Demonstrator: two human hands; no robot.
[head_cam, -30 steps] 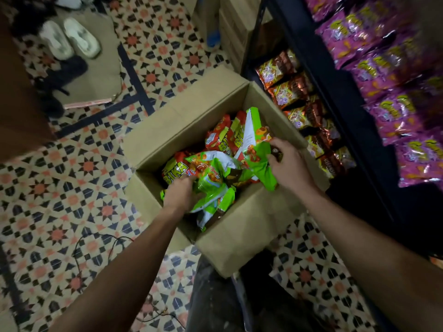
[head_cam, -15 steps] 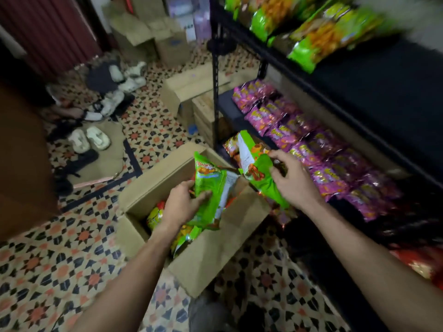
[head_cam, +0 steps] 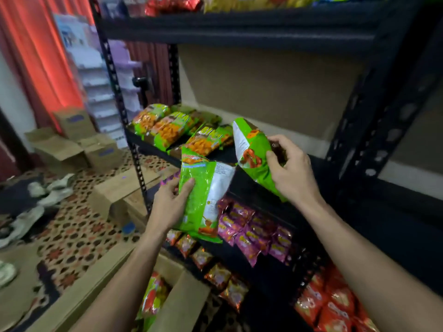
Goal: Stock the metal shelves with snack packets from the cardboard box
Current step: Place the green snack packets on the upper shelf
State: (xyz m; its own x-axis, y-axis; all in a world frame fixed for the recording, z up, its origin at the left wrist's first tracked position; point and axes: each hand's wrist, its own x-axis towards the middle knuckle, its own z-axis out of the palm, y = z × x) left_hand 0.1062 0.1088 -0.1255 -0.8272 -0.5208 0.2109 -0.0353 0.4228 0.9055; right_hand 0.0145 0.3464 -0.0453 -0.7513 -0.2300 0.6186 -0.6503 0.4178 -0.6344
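The left hand grips a green packet upright, fingers curled round its left edge, just in front of the middle level of the shelves. The right hand pinches a second packet between thumb and fingers, tilted over that level, just right of the stocked packets lying there. Pink packets fill the level below. The box stands open on the floor beneath the arms, with green packets inside

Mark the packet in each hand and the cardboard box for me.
Left-hand packet point(head_cam: 201, 204): head view, middle of its green front.
Right-hand packet point(head_cam: 255, 142): head view, green face above the red picture.
Cardboard box point(head_cam: 189, 300): head view, on its right flap.
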